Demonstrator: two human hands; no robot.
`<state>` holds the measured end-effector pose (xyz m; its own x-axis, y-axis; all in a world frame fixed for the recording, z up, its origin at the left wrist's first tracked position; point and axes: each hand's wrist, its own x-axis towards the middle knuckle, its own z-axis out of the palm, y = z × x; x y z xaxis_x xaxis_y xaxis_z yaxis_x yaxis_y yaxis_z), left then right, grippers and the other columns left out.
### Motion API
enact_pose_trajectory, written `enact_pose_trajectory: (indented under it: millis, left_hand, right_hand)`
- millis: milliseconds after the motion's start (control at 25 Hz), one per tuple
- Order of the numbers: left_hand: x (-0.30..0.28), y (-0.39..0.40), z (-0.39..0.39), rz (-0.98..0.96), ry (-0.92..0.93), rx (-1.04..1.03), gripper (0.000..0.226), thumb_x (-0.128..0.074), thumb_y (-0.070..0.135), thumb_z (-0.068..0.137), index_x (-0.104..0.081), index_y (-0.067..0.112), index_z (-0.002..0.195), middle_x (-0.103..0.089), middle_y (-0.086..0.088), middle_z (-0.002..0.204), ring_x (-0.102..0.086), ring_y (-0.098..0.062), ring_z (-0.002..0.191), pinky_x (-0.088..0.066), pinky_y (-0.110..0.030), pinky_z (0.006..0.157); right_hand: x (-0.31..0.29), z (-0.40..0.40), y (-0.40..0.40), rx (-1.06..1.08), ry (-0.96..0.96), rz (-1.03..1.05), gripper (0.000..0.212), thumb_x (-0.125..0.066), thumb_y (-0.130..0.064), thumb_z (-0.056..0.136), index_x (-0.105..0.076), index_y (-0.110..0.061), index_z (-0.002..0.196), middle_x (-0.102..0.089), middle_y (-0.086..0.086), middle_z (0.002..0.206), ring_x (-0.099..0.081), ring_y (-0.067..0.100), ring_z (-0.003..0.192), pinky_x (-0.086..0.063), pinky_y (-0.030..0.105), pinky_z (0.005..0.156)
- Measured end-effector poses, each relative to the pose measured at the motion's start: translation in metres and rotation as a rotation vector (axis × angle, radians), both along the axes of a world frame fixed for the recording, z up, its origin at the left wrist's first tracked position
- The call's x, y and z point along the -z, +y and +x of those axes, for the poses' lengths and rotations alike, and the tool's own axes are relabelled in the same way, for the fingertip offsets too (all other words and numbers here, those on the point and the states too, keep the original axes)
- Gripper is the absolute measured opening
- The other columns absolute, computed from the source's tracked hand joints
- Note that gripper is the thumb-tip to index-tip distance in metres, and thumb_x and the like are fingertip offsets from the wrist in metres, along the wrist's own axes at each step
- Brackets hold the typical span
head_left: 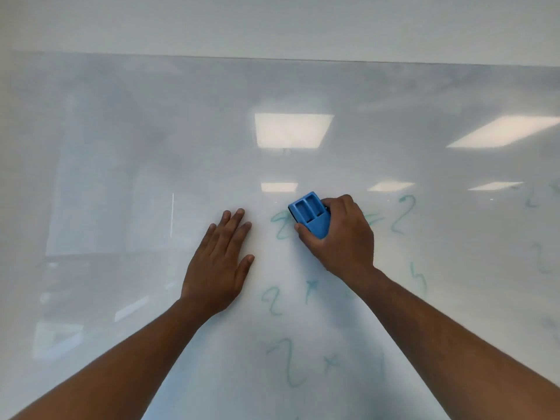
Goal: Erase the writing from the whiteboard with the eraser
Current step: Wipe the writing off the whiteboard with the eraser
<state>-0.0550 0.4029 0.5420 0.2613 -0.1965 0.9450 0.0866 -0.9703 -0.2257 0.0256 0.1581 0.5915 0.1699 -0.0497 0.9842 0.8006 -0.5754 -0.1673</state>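
Note:
A large glossy whiteboard (pixel 151 147) fills the view. Faint teal writing (pixel 404 213) runs in rows across its lower middle and right: digits like 2, crosses and an equals sign. My right hand (pixel 342 237) grips a blue plastic eraser (pixel 312 215) and presses it against the board over the top row, partly covering a teal 2 at its left. My left hand (pixel 219 262) lies flat on the board to the left of the writing, fingers spread, holding nothing. Both forearms reach up from the bottom corners.
The board's top edge (pixel 272 58) meets a pale wall above. Ceiling lights (pixel 292 130) reflect in the board's upper middle and right. More faint teal marks (pixel 541 259) sit near the right edge. The board's left half shows only dim room reflections.

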Motion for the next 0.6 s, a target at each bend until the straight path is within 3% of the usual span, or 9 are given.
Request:
enact_pose_trajectory:
  millis: [80, 280, 400, 440, 520, 600]
  left_hand:
    - [0.005, 0.012, 0.008, 0.05, -0.044, 0.012, 0.064, -0.041, 0.039, 0.106, -0.032, 0.016, 0.165, -0.019, 0.0, 0.177, -0.014, -0.019, 0.165, -0.02, -0.042, 0.133]
    - [0.01, 0.022, 0.017, 0.069, -0.117, 0.025, 0.064, -0.042, 0.037, 0.106, -0.03, 0.017, 0.165, -0.019, 0.002, 0.177, -0.015, -0.016, 0.165, -0.017, -0.037, 0.133]
    - [0.01, 0.024, 0.021, 0.084, -0.152, 0.03, 0.065, -0.042, 0.037, 0.106, -0.03, 0.015, 0.165, -0.02, 0.001, 0.177, -0.016, -0.017, 0.164, -0.018, -0.038, 0.133]
    - [0.01, 0.025, 0.022, 0.085, -0.159, 0.031, 0.065, -0.043, 0.037, 0.106, -0.03, 0.015, 0.165, -0.021, 0.0, 0.177, -0.017, -0.017, 0.164, -0.019, -0.038, 0.133]
    - [0.01, 0.025, 0.023, 0.088, -0.16, 0.018, 0.067, -0.043, 0.038, 0.105, -0.029, 0.015, 0.166, -0.02, -0.001, 0.177, -0.016, -0.017, 0.164, -0.018, -0.038, 0.133]
    - [0.01, 0.026, 0.024, 0.094, -0.165, 0.007, 0.067, -0.043, 0.038, 0.105, -0.028, 0.014, 0.166, -0.02, -0.001, 0.177, -0.016, -0.017, 0.164, -0.018, -0.038, 0.133]
  right_hand:
    - [-0.004, -0.002, 0.021, 0.0, -0.006, 0.081, 0.059, -0.079, -0.059, 0.079, -0.062, -0.019, 0.119, -0.058, -0.003, 0.111, -0.059, 0.018, 0.098, -0.049, 0.031, 0.07]
    - [0.009, 0.001, 0.045, 0.11, -0.125, -0.014, 0.059, -0.081, -0.056, 0.076, -0.066, -0.018, 0.118, -0.061, -0.003, 0.107, -0.06, 0.017, 0.094, -0.046, 0.028, 0.066]
    - [-0.016, 0.005, 0.032, 0.048, 0.036, 0.297, 0.055, -0.08, -0.056, 0.076, -0.066, -0.02, 0.116, -0.06, -0.004, 0.105, -0.062, 0.02, 0.093, -0.043, 0.029, 0.07]
    - [-0.013, 0.004, 0.037, 0.057, 0.016, 0.297, 0.054, -0.079, -0.055, 0.076, -0.066, -0.02, 0.115, -0.06, -0.004, 0.105, -0.061, 0.02, 0.093, -0.043, 0.029, 0.07]
    - [0.01, -0.002, 0.06, 0.135, -0.158, 0.056, 0.055, -0.076, -0.056, 0.076, -0.067, -0.019, 0.115, -0.061, -0.003, 0.104, -0.059, 0.016, 0.092, -0.047, 0.028, 0.067]
    - [0.011, 0.0, 0.057, 0.142, -0.198, -0.06, 0.055, -0.077, -0.056, 0.076, -0.068, -0.018, 0.115, -0.063, -0.003, 0.105, -0.06, 0.016, 0.092, -0.051, 0.03, 0.067]
